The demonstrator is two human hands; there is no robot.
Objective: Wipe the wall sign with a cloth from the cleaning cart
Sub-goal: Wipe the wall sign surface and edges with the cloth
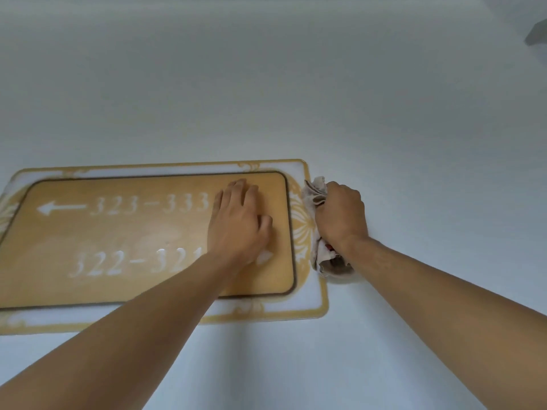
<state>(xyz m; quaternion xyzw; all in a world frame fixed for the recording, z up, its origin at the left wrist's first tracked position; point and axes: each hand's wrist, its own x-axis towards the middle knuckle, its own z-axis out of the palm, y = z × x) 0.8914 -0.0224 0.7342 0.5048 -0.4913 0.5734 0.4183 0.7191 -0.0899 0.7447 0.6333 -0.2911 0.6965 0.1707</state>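
Head view. Rectangular tan-and-gold wall sign (142, 238) with white room numbers, mounted on pale wall (266, 84). Left hand (238, 221) flat, fingers spread, pressed on sign's right part, holding nothing. Right hand (342, 216) fisted around crumpled grey-white cloth (315, 192) at sign's right edge.

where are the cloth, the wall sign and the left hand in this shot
cloth (314, 193): head view, on the bunched fabric sticking out above the right fist.
wall sign (124, 232): head view, on the bare tan panel between the two number rows.
left hand (236, 223): head view, on the back of the hand.
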